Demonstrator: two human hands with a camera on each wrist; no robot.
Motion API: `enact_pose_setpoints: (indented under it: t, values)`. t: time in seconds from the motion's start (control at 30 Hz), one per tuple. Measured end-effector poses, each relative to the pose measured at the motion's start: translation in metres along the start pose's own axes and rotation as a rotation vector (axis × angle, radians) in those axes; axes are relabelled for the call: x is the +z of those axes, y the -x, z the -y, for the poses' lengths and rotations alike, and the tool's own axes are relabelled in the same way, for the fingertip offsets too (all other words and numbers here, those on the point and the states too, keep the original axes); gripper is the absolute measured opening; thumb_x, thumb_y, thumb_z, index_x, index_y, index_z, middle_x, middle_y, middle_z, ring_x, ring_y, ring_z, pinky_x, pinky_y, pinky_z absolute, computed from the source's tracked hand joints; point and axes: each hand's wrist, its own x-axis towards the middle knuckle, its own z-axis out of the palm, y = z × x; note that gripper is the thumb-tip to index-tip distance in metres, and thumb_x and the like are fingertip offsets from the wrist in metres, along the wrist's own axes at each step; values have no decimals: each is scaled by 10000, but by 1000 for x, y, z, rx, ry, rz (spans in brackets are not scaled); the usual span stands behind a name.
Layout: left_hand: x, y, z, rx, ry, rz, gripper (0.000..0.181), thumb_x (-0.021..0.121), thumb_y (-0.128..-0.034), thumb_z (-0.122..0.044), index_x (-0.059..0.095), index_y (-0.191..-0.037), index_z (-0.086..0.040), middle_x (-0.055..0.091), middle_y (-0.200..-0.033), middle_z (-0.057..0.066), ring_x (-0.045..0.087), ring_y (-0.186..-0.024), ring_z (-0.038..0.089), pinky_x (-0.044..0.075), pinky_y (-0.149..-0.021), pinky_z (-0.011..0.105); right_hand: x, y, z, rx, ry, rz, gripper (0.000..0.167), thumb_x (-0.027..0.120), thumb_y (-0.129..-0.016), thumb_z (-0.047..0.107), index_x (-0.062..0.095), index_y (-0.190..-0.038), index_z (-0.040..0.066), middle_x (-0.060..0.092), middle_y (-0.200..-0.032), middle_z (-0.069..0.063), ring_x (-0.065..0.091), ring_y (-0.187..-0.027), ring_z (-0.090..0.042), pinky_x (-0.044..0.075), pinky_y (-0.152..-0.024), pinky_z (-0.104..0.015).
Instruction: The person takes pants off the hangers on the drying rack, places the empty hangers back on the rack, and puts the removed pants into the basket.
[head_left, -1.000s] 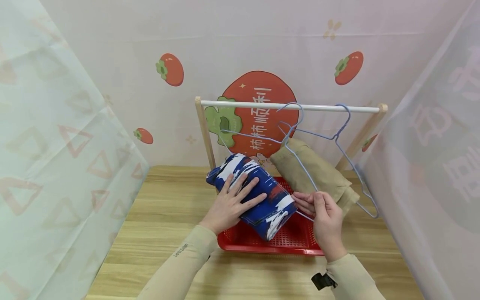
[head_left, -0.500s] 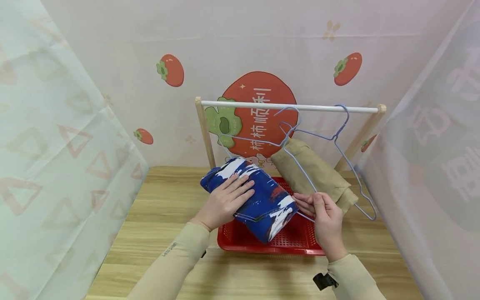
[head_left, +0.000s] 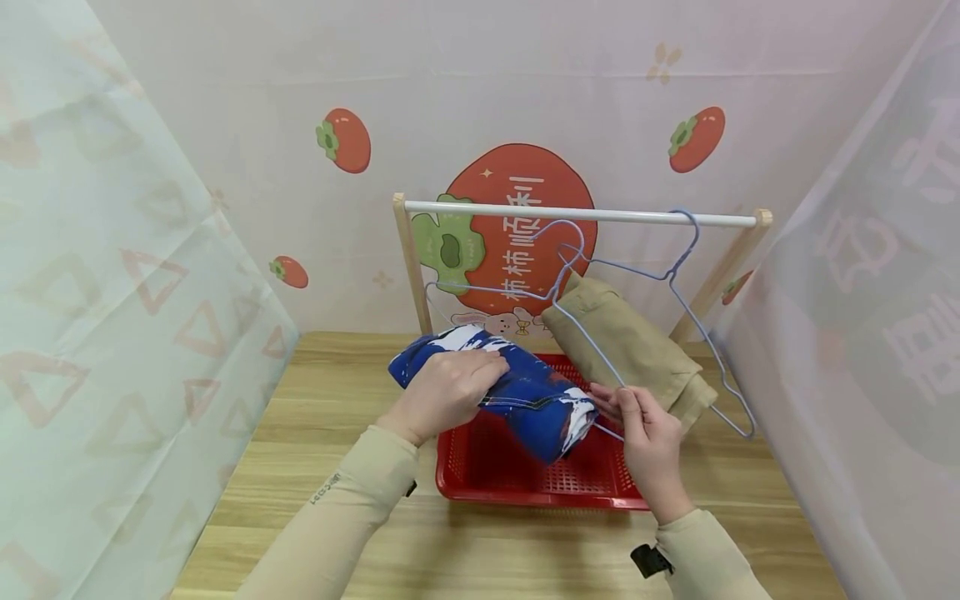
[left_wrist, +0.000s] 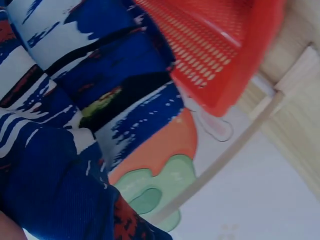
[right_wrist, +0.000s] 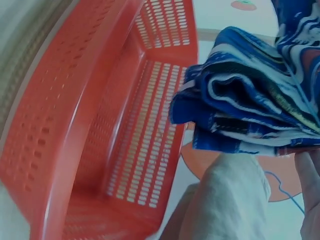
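A pair of blue, white and red patterned pants [head_left: 536, 392] is folded over a light blue wire clothes hanger [head_left: 587, 333], above the basket. My left hand [head_left: 450, 387] grips the pants from above, its fingers curled into the cloth. With thumb and fingers, my right hand [head_left: 648, 442] pinches the hanger's right corner, some fingertips touching the pants' edge. The hanger's hook is free, below and in front of the rack's bar. In the right wrist view the layered end of the pants [right_wrist: 235, 95] shows. Part of the hanger's lower bar is hidden inside the cloth.
A red perforated basket [head_left: 517, 500] sits on the wooden table [head_left: 300, 467]. Behind stands a rack with a white bar [head_left: 480, 208] and wooden posts. A second blue hanger [head_left: 693, 321] hangs at its right, bearing a folded tan garment [head_left: 622, 350]. Printed cloth walls surround the table.
My left hand has moved left and down, its spread fingers now curled into the pants. The pants and hanger have tilted and lowered, and the hook has shifted left and down from the bar.
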Motion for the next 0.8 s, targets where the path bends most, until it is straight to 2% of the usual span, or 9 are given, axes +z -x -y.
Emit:
enact_pose_setpoints:
  t: [0.1, 0.23, 0.43, 0.5, 0.57, 0.67, 0.77, 0.8]
  values:
    - [-5, -6, -2, -23, 5, 1, 463, 905, -773, -134, 703, -1184, -63, 759, -1150, 72, 740, -1043, 189, 571, -953, 361, -1, -2, -5, -124, 123, -29, 196, 487, -1018, -122, 634, -896, -75, 748, -1000, -264, 755, -937, -79, 596, -806, -230]
    - [-10, -12, -3, -54, 27, -38, 468, 908, -768, -120, 705, -1186, -57, 758, -1155, 72, 740, -1048, 192, 570, -953, 362, -4, -7, -12, -248, 248, -79, 201, 555, -940, -201, 693, -930, -55, 770, -942, -195, 742, -913, -24, 583, -780, -171]
    - [-18, -19, -3, -72, 50, -127, 448, 897, -770, -76, 700, -1170, -43, 758, -1143, 81, 736, -1057, 198, 574, -954, 365, -9, -8, -20, -298, 353, -133, 195, 623, -881, -220, 708, -927, -51, 771, -882, -163, 740, -870, -23, 566, -755, -126]
    - [-20, -19, -3, -78, 57, -154, 463, 905, -759, -74, 695, -1171, -42, 759, -1141, 83, 738, -1050, 199, 578, -949, 369, -10, -8, -21, -306, 419, -158, 176, 651, -873, -198, 707, -904, -34, 774, -854, -135, 759, -810, -77, 559, -749, -107]
    - [-22, -19, -2, -82, 63, -179, 473, 907, -752, -61, 691, -1173, -38, 757, -1145, 89, 737, -1049, 200, 579, -951, 368, -12, -7, -22, -309, 492, -179, 151, 674, -872, -165, 700, -888, -18, 771, -805, -105, 760, -722, -139, 544, -691, -97]
    - [-25, -19, -2, -95, 71, -219, 498, 915, -732, -41, 690, -1176, -33, 757, -1147, 96, 739, -1041, 200, 579, -951, 356, -14, -7, -22, -317, 555, -183, 122, 681, -880, -132, 680, -882, -10, 728, -681, -74, 703, -570, -214, 524, -568, -187]
    - [-26, -18, -1, -98, 71, -250, 488, 899, -747, -26, 685, -1185, -30, 754, -1160, 101, 737, -1051, 200, 575, -957, 349, -15, -5, -27, -364, 583, -183, 75, 671, -910, -87, 669, -891, -15, 657, -613, -73, 574, -446, -182, 460, -449, -281]
    - [-26, -19, -1, -97, 73, -261, 486, 895, -751, -23, 684, -1188, -28, 753, -1162, 102, 737, -1050, 200, 576, -956, 349, -16, -4, -29, -384, 596, -184, 60, 658, -945, -39, 668, -892, -14, 644, -613, -76, 524, -418, -157, 434, -417, -280]
